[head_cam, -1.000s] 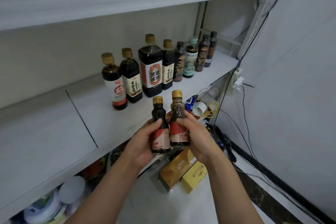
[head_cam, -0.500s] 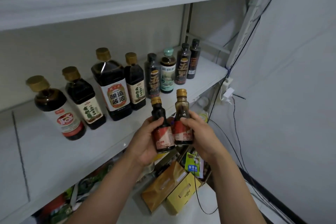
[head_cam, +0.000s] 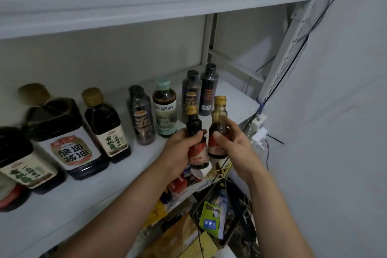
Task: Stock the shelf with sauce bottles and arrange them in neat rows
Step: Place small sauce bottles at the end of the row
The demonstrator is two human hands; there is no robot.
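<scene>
My left hand (head_cam: pixel 180 151) grips a small dark sauce bottle (head_cam: pixel 194 130) with a gold cap and red label. Beside it, my right hand (head_cam: pixel 234 144) holds a lighter brown small bottle (head_cam: pixel 218 119) of the same kind. Both are upright, side by side, in front of the white middle shelf (head_cam: pixel 73 201) near its right end. On the shelf stands a row of sauce bottles: a big soy sauce bottle (head_cam: pixel 62 136), a smaller gold-capped bottle (head_cam: pixel 106 130), a dark slim bottle (head_cam: pixel 141 117), a teal-capped bottle (head_cam: pixel 165 109) and two dark slim bottles (head_cam: pixel 201 90) at the back right.
An upper shelf (head_cam: pixel 146 0) hangs overhead. The perforated shelf post (head_cam: pixel 293 44) and black cables run at the right beside a grey wall, with a white plug (head_cam: pixel 258 135) hanging. Below lie yellow boxes (head_cam: pixel 188 241), packets and clutter on the floor.
The view has swung right and closer to the shelf. Both hands have carried the two small bottles up and toward the right end of the bottle row.
</scene>
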